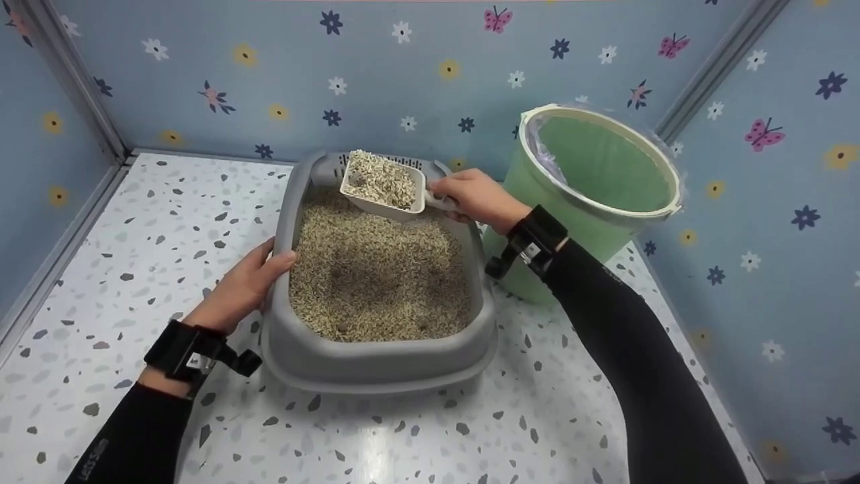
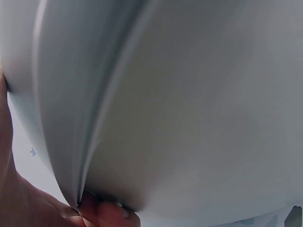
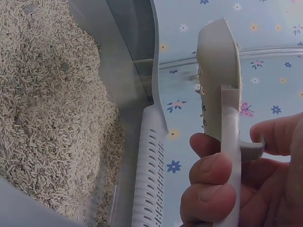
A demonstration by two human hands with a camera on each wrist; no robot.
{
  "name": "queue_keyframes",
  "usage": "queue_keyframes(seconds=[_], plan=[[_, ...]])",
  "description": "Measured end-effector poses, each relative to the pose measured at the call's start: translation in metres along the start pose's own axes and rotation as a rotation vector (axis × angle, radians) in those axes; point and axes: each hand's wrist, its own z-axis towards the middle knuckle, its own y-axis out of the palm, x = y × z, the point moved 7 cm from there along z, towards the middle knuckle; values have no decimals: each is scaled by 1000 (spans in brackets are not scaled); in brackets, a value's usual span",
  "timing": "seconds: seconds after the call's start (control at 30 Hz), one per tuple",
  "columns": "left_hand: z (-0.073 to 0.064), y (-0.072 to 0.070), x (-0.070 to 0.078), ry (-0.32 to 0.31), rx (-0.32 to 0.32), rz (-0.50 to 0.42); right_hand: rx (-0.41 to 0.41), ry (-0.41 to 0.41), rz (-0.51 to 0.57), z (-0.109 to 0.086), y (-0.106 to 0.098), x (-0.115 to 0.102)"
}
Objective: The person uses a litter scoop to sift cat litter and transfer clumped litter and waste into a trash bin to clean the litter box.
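Observation:
A grey litter box [image 1: 376,356] stands on the floor, filled with pale pellet litter [image 1: 383,282] that shows darker patches and a few small clumps. My right hand [image 1: 474,195] grips the handle of a white litter scoop [image 1: 386,210], fingers wrapped round it in the right wrist view. The scoop is heaped with litter and a dark clump, held over the far end of the box. My left hand [image 1: 245,282] holds the box's left rim, thumb over the top; in the left wrist view its fingers [image 2: 106,213] curl under the rim's edge.
A green bin [image 1: 591,235] with a white rim and a plastic liner stands right of the box, close to my right forearm. Flower-patterned walls [image 1: 376,81] rise behind and at both sides. The floor [image 1: 168,228] is white with grey speckles.

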Motion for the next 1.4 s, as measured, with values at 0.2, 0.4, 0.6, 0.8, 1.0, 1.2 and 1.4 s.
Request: queue_keyframes(seconds=[0.2,0.4,0.6,0.8,1.0,1.2,1.4], plan=[[-1,1,-2,-5,-9,-38,-16,-31,34,4,7,-2],[-3,1,-3,-6,-9,-46,-13,-74,27,4,10,-4],[-3,2,-5,1,-1,-25,-2,-78,55,4,9,-1],[-3,2,-5,-5,-2,-26,-10,-95,22,2,0,2],[-2,1,-4,-1,0,-16,-21,-95,1,-3,-8,3],[-2,4,-5,-11,-10,-40,-1,-63,-79,-5,-10,7],[-5,3,-7,-6,-4,-59,-26,-80,-143,4,8,-3]])
